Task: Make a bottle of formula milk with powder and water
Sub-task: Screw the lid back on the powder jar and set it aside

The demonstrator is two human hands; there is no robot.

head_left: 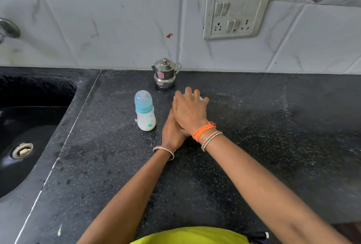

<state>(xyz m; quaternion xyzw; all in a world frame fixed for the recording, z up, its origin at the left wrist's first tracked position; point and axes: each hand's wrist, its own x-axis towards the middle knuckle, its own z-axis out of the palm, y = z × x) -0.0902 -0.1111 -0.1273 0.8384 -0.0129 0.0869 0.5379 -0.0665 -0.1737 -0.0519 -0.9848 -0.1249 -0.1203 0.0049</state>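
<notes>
Baby bottle is standing upright on the black counter, capped with a blue collar and clear dome, white milk filling roughly the lower part. Just right of it, both hands are stacking over a white container, mostly hidden, contents not visible. Right hand is lying on top, fingers curling over the container's far edge. Left hand is sitting underneath, fingers hidden, so cannot tell its grip. 1 lidded steel pot is sitting behind, by the tiled wall, contents unseen. Sink is lying at left.
</notes>
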